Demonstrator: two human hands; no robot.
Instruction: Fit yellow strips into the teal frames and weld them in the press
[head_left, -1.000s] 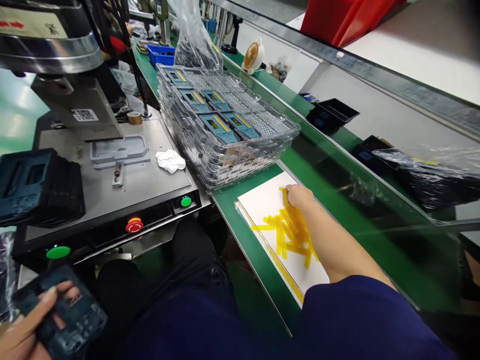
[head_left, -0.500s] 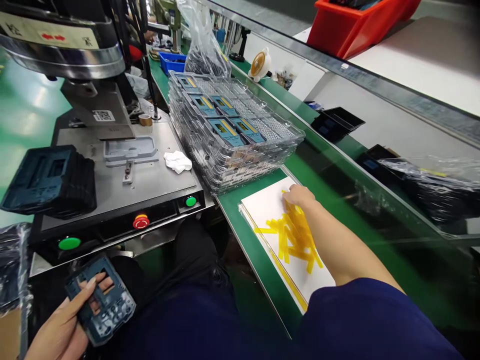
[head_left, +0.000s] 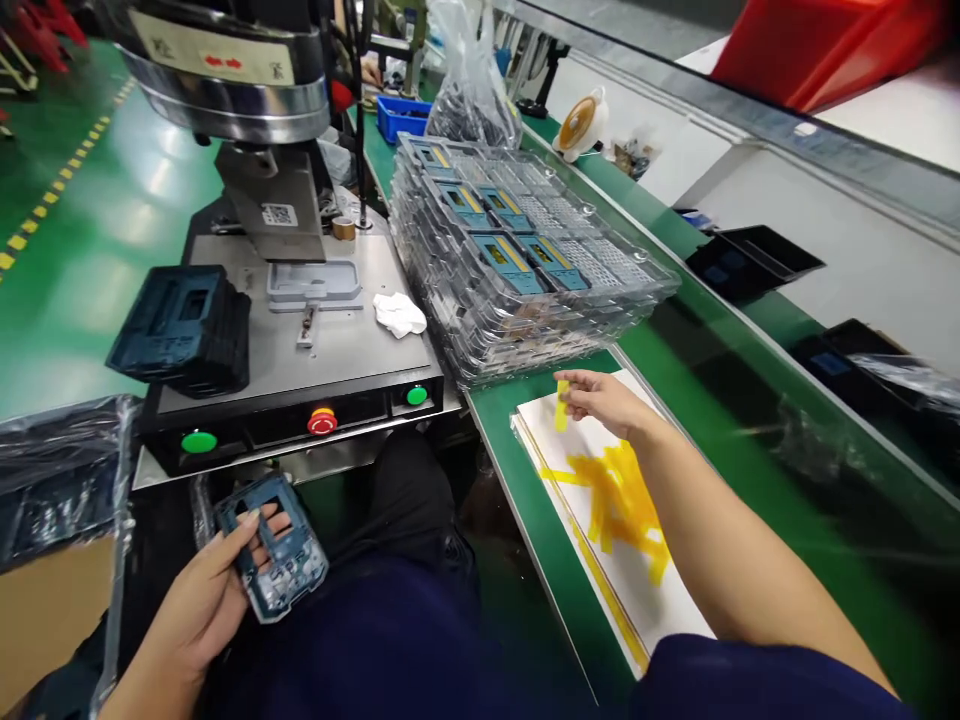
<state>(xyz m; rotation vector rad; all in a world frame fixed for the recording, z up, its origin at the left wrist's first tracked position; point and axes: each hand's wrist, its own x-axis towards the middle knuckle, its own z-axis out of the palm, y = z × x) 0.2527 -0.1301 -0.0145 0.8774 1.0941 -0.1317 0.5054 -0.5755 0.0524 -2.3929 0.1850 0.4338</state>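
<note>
My left hand (head_left: 214, 590) grips a dark blue-grey plastic housing (head_left: 289, 575), its thumb over the front and fingers showing through the cut-out windows. Over on the right, my right hand (head_left: 604, 400) pinches a short yellow strip (head_left: 561, 408), which hangs down from the fingertips. Below that hand a loose heap of yellow strips (head_left: 611, 490) lies on a white board (head_left: 540, 415). The board rests on the green bench beside my right forearm.
Left stands a press machine (head_left: 274, 205) with green buttons, a red stop button (head_left: 322, 421), a grey fixture (head_left: 315, 283) and stacked housings (head_left: 176, 325). Clear trays (head_left: 480, 330) holding several housings are piled behind the board. A white cloth (head_left: 400, 315) lies on the machine plate.
My right hand has lifted off the heap with one yellow strip between its fingers. The left hand still holds the housing, and the whole view has shifted to the left.
</note>
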